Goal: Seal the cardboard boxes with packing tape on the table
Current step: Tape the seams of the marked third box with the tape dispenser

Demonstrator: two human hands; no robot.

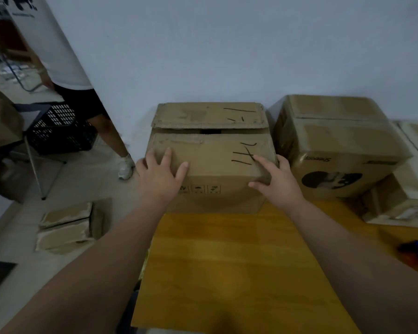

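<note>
A brown cardboard box (210,150) with black marker strokes stands at the far end of the wooden table (239,261), against the wall. Its two top flaps are folded down with a narrow dark gap between them. My left hand (158,175) lies flat over the box's near left top edge, fingers spread. My right hand (274,180) rests on the near right corner, fingers on the top flap and thumb on the front face. To the right stands a second cardboard box (336,143), its flaps down. A blue and orange object (416,253), blurred, lies at the table's right edge.
A smaller box (396,206) sits at the right, under the second one's corner. On the floor at the left lie a flattened box (65,227) and a black plastic crate (60,128). A person's legs (101,121) stand beside the wall's corner.
</note>
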